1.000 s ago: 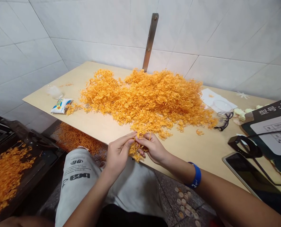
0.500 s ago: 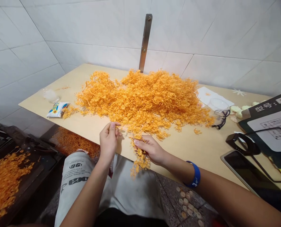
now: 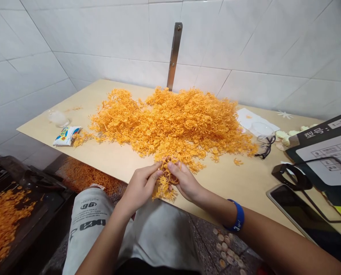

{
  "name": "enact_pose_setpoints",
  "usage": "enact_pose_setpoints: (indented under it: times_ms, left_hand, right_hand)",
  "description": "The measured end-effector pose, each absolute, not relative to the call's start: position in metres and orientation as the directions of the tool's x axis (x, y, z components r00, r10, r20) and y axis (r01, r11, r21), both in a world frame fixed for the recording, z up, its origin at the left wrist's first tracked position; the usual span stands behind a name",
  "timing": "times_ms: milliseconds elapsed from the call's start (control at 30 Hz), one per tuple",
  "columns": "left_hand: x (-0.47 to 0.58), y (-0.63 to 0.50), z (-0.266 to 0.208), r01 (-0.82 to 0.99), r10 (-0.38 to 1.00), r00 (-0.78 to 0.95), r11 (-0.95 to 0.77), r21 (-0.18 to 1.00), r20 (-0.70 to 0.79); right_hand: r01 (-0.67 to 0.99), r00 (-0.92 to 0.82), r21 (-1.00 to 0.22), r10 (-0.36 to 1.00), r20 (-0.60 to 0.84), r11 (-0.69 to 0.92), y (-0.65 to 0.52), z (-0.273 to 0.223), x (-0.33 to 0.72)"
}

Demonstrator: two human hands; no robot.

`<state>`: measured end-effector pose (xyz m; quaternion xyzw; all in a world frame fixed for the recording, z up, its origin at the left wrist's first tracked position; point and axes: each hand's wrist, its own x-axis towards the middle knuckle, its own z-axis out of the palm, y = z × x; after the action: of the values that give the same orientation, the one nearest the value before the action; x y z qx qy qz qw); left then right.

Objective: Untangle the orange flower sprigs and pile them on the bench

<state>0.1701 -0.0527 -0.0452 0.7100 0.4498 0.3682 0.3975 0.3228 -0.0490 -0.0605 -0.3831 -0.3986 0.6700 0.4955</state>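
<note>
A bunch of small orange plastic flower pieces on thin stems (image 3: 164,188) hangs at the table's front edge, above my lap. My right hand (image 3: 187,181) is closed round it, thumb on top. From the left, my left hand (image 3: 142,186) meets the bunch, thumb and forefinger pinched at its stems; the exact piece between those fingertips is hidden. Some thin orange loops stick up between both hands. Just behind them spreads a large heap of the same orange pieces (image 3: 173,122).
On the table (image 3: 224,191), a white packet (image 3: 67,136) and a clear cup (image 3: 58,118) stand left. Glasses (image 3: 265,148), a phone (image 3: 291,208), a black watch (image 3: 291,176) and a dark box (image 3: 328,152) lie right. More orange pieces fill a dark container (image 3: 4,221) at lower left.
My left hand has moved right, from apart to touching the bunch in my right hand. The bunch has risen slightly, and the view has shifted a little.
</note>
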Motion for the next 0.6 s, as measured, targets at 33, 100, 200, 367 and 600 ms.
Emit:
enact_pose_setpoints:
  times_ms: [33, 100, 200, 367, 600]
  left_hand:
    - [0.169, -0.055, -0.044, 0.394, 0.907, 0.382, -0.331, 0.858, 0.175]
    - [0.169, -0.057, -0.042, 0.496, 0.869, 0.452, -0.43, 0.755, 0.199]
    - [0.17, -0.059, -0.044, 0.608, 0.859, 0.449, -0.494, 0.621, 0.244]
    - [0.175, -0.066, -0.052, 0.66, 0.918, 0.331, -0.39, 0.642, 0.217]
    - [0.18, -0.07, -0.049, 0.529, 0.972, 0.207, -0.207, 0.823, 0.111]
  right_hand:
    - [-0.353, -0.207, -0.919, 0.972, -0.107, -0.176, -0.049, -0.06, 0.323]
    - [-0.321, -0.214, -0.932, 0.972, -0.1, -0.167, -0.048, -0.059, 0.322]
    - [-0.295, -0.243, -0.932, 0.96, -0.139, -0.21, -0.047, -0.056, 0.322]
    - [-0.37, -0.299, -0.886, 0.939, -0.171, -0.279, -0.046, -0.055, 0.323]
    - [-0.438, -0.282, -0.818, 0.921, -0.27, -0.374, -0.048, -0.059, 0.325]
